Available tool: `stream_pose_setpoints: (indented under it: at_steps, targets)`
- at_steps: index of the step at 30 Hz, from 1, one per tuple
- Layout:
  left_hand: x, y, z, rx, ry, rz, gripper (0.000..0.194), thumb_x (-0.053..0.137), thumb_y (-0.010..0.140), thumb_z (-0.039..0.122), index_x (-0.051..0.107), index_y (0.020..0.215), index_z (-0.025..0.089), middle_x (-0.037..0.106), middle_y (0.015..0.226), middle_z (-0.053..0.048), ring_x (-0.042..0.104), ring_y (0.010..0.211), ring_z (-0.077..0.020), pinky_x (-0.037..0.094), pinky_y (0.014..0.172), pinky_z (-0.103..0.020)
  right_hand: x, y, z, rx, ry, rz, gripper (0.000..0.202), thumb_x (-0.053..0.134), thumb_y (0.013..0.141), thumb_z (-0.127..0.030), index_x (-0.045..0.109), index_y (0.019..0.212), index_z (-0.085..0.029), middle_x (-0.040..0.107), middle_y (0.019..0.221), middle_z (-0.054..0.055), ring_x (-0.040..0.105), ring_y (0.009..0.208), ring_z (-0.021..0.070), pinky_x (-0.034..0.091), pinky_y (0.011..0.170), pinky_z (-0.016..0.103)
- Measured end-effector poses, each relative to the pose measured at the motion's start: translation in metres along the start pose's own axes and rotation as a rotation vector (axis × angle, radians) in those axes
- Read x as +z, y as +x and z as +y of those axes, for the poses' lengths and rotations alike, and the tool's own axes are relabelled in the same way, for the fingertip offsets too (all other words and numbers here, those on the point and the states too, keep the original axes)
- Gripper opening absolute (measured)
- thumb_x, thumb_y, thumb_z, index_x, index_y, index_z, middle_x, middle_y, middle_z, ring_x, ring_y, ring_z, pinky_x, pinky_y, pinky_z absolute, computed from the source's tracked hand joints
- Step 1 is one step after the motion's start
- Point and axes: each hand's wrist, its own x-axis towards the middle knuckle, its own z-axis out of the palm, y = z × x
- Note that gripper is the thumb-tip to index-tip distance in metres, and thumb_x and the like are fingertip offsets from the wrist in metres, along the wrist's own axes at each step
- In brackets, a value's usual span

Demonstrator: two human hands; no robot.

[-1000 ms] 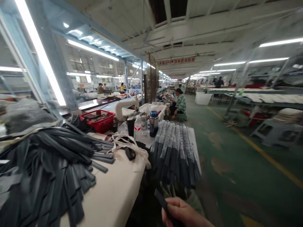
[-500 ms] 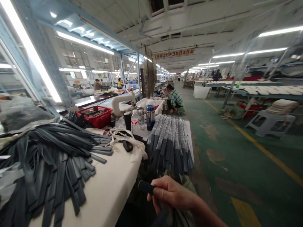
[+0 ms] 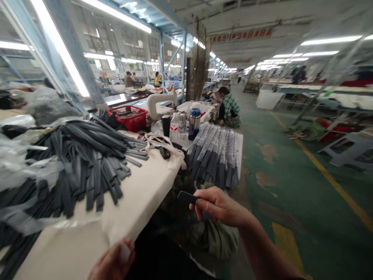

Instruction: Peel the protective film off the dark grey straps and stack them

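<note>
My right hand (image 3: 223, 206) pinches a strip (image 3: 187, 197); my left hand's (image 3: 112, 262) grip is unclear. Bottles (image 3: 182, 126) and a filled basket (image 3: 132, 121) stand at the table's (image 3: 140, 186) far edge.

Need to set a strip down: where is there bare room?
Cream tabletop, between the dark strips and its right edge, beyond the left hand; also green floor right of the wrapped strips. Crowded: far end, with bag, bottles, red basket.

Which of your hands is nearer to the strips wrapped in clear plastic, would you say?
The right hand, just below the wrapped strips in view; the left hand is farther off, by the table's near edge.
</note>
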Motion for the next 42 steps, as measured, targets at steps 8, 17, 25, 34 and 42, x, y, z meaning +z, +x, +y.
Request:
stream_pose_setpoints:
  at_steps: [8,17,25,34,42]
  targets:
    - [0.019,-0.004,0.006,0.065,-0.265,-0.139,0.008,0.067,0.082,0.017,0.069,0.077,0.012,0.073,0.082,-0.006,0.070,0.072,-0.0161,0.062,0.069,-0.029,0.080,0.027,0.026,-0.007,-0.059,-0.231,0.041,0.043,0.101,-0.043,0.065,0.079,-0.016,0.067,0.071,0.002,0.056,0.063,0.0121,0.041,0.061,0.022]
    - [0.005,-0.012,-0.014,0.125,-0.052,-0.221,0.021,0.078,0.075,0.033,0.071,0.079,0.013,0.074,0.078,-0.006,0.069,0.069,-0.0154,0.058,0.070,-0.027,0.114,0.067,0.050,0.121,0.448,-0.224,0.050,0.050,0.091,-0.061,0.070,0.100,-0.016,0.070,0.094,0.008,0.065,0.079,0.0161,0.050,0.063,0.024]
    - [-0.006,-0.018,-0.030,0.259,0.190,-0.276,0.030,0.083,0.070,0.037,0.075,0.087,0.014,0.073,0.073,-0.002,0.063,0.066,-0.0121,0.052,0.071,-0.025,0.149,0.123,0.030,-0.012,0.386,-0.303,0.041,0.062,0.083,-0.051,0.075,0.088,-0.012,0.059,0.065,-0.001,0.050,0.058,0.0108,0.042,0.057,0.023]
    - [-0.005,-0.013,-0.018,0.172,0.116,-0.231,0.041,0.087,0.062,0.046,0.077,0.079,0.011,0.077,0.081,-0.009,0.070,0.075,-0.0176,0.057,0.076,-0.028,0.145,0.129,0.010,-0.193,0.262,-0.103,0.029,0.052,0.091,-0.035,0.074,0.091,-0.016,0.065,0.079,0.002,0.056,0.068,0.0126,0.043,0.063,0.023]
    - [0.007,-0.007,-0.001,0.185,-0.310,-0.103,0.043,0.095,0.046,0.041,0.068,0.067,0.015,0.075,0.074,-0.002,0.071,0.068,-0.0148,0.058,0.069,-0.024,0.120,0.067,0.026,-0.208,0.072,0.011,0.026,0.051,0.095,-0.030,0.070,0.082,-0.017,0.060,0.068,0.000,0.053,0.053,0.0103,0.040,0.056,0.023]
